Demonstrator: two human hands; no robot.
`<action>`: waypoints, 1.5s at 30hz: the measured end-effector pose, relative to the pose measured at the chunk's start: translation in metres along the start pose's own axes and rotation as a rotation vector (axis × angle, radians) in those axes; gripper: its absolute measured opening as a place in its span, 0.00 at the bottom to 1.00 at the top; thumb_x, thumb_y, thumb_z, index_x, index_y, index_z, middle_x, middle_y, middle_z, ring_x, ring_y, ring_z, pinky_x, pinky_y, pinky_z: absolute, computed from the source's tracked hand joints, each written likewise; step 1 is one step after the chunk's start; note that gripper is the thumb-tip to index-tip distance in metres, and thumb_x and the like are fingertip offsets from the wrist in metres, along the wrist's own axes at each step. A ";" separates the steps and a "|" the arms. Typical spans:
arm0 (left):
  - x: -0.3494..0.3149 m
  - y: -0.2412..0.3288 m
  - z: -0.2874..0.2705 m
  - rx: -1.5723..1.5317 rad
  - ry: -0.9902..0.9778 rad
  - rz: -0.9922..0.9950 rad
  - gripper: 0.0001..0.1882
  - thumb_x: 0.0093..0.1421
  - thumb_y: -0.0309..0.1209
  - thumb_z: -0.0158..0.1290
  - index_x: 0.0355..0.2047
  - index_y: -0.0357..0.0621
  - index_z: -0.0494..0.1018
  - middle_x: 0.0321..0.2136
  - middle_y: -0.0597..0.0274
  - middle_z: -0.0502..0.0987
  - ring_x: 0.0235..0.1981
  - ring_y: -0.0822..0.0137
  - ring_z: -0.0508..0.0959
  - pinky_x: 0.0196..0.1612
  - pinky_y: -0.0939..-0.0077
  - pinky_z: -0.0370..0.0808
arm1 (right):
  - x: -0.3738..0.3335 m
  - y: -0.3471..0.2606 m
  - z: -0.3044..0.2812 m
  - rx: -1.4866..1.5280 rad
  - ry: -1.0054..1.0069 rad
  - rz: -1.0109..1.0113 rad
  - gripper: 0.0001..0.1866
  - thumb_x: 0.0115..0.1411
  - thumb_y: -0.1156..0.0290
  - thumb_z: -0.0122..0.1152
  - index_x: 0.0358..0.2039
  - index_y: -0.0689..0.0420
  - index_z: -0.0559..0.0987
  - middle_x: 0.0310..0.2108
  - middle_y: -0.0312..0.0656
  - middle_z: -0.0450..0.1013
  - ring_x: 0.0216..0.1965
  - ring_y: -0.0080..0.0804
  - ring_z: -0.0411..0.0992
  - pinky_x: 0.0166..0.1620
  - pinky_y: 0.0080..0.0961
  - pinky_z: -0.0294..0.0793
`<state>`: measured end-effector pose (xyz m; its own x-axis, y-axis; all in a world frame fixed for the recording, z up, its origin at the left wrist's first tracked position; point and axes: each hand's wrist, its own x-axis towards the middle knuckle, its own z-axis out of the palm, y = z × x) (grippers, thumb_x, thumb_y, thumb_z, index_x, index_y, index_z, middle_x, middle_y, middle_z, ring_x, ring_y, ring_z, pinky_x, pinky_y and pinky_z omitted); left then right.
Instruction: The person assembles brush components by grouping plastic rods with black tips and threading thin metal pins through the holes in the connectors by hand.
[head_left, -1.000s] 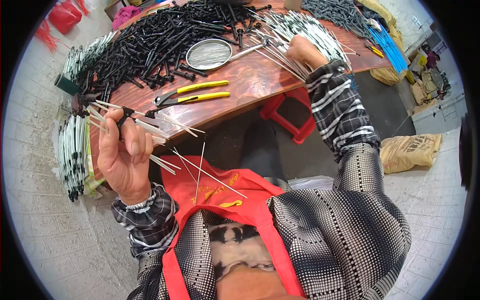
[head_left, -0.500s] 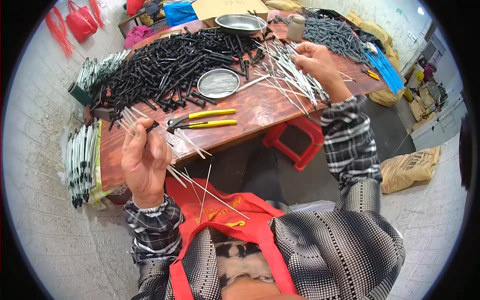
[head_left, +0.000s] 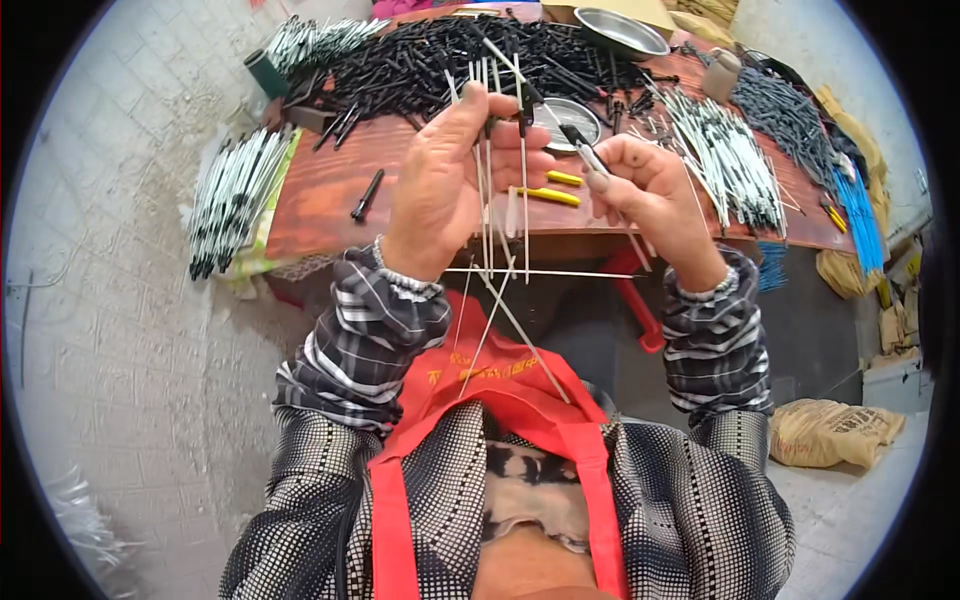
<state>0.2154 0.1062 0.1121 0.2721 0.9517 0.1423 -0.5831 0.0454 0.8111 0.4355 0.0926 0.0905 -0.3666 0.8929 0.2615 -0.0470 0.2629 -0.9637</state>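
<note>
My left hand (head_left: 440, 170) is raised over the table's front edge, closed on several thin white rods (head_left: 487, 205) with black fittings near their upper ends. Beside it, my right hand (head_left: 650, 190) pinches a white rod with a black fitting (head_left: 575, 137), tilted toward the left hand's bunch. The upper ends of the two lots come close; whether they touch I cannot tell. More white rods (head_left: 535, 355) lie crossed over the red apron (head_left: 500, 375). Pliers with yellow handles (head_left: 548, 195) lie partly hidden behind my left fingers. A single black plastic part (head_left: 368, 195) rests left of my hand.
A heap of black plastic parts (head_left: 400, 75) covers the table's back. A round metal dish (head_left: 580, 115) sits before it. White rods (head_left: 725, 155) are piled at right, near grey parts (head_left: 785, 115) and blue rods (head_left: 858, 215). Black-ended white rods (head_left: 240, 195) stack at left.
My right hand has come back from the white rod pile, now holding a rod with a black fitting. My left hand has moved right and up, and both hands are closer together. The view has shifted.
</note>
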 end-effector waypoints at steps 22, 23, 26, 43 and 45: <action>0.037 -0.016 0.000 -0.147 -0.268 0.058 0.14 0.71 0.34 0.40 0.52 0.42 0.69 0.20 0.67 0.66 0.15 0.78 0.56 0.18 0.82 0.54 | -0.011 0.141 -0.039 -0.095 0.137 -0.064 0.08 0.58 0.70 0.63 0.34 0.62 0.80 0.24 0.33 0.74 0.22 0.21 0.70 0.26 0.21 0.68; 0.033 -0.017 0.002 -0.133 -0.271 0.097 0.15 0.72 0.34 0.40 0.52 0.41 0.68 0.19 0.67 0.65 0.14 0.78 0.55 0.17 0.82 0.53 | -0.013 0.138 -0.044 -0.097 0.139 -0.057 0.08 0.58 0.70 0.63 0.34 0.62 0.80 0.24 0.33 0.74 0.22 0.21 0.70 0.26 0.21 0.68; 0.024 -0.021 0.001 -0.124 -0.275 0.116 0.15 0.72 0.34 0.39 0.51 0.40 0.68 0.19 0.67 0.63 0.14 0.78 0.53 0.17 0.82 0.52 | -0.007 0.127 -0.066 -0.592 0.431 -0.217 0.10 0.52 0.69 0.68 0.34 0.60 0.81 0.23 0.40 0.75 0.21 0.25 0.71 0.27 0.23 0.70; 0.000 -0.029 -0.010 0.033 -0.433 0.313 0.16 0.71 0.36 0.42 0.54 0.47 0.68 0.19 0.67 0.64 0.15 0.77 0.56 0.21 0.79 0.55 | 0.069 0.140 -0.264 -1.388 0.447 0.515 0.12 0.49 0.67 0.58 0.31 0.59 0.83 0.32 0.54 0.78 0.35 0.52 0.78 0.37 0.43 0.76; 0.004 -0.030 -0.009 0.077 -0.438 0.284 0.15 0.71 0.36 0.42 0.54 0.47 0.68 0.19 0.67 0.64 0.15 0.77 0.57 0.21 0.78 0.55 | 0.068 0.158 -0.273 -1.518 0.520 0.404 0.12 0.49 0.67 0.59 0.32 0.60 0.83 0.29 0.53 0.78 0.33 0.51 0.78 0.37 0.42 0.76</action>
<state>0.2270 0.1118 0.0831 0.4155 0.7069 0.5725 -0.6270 -0.2335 0.7432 0.6570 0.2951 -0.0292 0.2164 0.9245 0.3137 0.9748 -0.1866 -0.1224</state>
